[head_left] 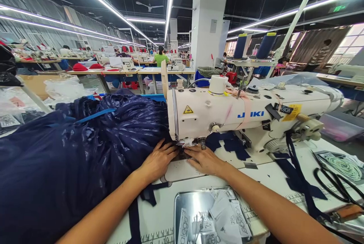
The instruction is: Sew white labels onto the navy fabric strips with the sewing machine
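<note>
My left hand (160,160) lies flat with fingers spread, just left of the needle area of a white sewing machine (199,111). Its fingertips reach the dark spot under the presser foot (182,152). From the other side my right hand (205,160) stretches its fingers toward the same spot, palm down. Whatever cloth is under the fingertips is too small and dark to make out. A big heap of navy garments (93,153) rises against the left side of the machine, beside my left forearm. Navy scraps (234,146) lie behind my right hand.
A metal tray (178,206) of printed labels (224,213) sits before me. Black scissors (335,183), navy strips (301,183) and a coiled pale cord (342,167) lie at right. Thread cones (265,46) stand behind; a person in green (161,58) sits farther off.
</note>
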`<action>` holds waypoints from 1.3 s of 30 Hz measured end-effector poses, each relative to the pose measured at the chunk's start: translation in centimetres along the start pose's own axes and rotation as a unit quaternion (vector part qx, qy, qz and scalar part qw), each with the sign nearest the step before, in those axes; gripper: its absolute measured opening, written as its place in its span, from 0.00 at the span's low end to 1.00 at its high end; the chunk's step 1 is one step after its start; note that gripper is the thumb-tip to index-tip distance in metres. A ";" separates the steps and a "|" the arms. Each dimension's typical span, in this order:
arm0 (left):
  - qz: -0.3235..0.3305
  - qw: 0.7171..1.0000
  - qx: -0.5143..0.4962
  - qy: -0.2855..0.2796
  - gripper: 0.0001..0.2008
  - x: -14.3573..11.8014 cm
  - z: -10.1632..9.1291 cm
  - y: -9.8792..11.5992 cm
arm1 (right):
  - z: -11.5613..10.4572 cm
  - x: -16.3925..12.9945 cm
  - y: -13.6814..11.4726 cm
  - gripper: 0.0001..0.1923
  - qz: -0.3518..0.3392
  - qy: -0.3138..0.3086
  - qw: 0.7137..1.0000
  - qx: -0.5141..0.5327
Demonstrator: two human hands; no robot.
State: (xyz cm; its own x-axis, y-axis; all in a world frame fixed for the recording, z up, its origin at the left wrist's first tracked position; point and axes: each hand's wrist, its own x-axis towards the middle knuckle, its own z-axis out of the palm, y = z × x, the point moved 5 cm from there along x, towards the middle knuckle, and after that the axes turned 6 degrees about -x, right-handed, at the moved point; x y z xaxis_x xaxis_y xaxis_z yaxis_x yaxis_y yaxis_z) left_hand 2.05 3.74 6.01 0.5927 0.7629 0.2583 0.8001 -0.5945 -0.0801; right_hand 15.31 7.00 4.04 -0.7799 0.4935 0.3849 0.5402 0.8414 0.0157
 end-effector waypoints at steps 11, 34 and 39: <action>-0.125 0.979 0.162 0.008 0.12 -0.2 0.5 0.7 | -1.1 0.4 -1.1 0.16 0.031 -0.053 0.990 -0.123; -0.089 0.993 0.082 -0.004 0.11 1.0 0.4 -0.3 | -1.0 -1.0 -1.3 0.09 -0.084 -0.097 0.986 -0.106; -0.091 0.992 0.085 -0.009 0.12 1.1 0.4 -0.3 | -0.9 -0.7 -2.2 0.09 -0.077 -0.117 0.981 -0.138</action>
State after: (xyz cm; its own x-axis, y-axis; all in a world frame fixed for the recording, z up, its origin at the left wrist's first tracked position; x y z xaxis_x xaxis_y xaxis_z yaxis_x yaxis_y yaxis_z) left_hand 2.45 4.87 5.94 0.4371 0.8592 0.2659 0.8972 -0.3958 -0.1959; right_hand 15.02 4.59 4.59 -0.8924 0.4299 0.1373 0.4507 0.8342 0.3178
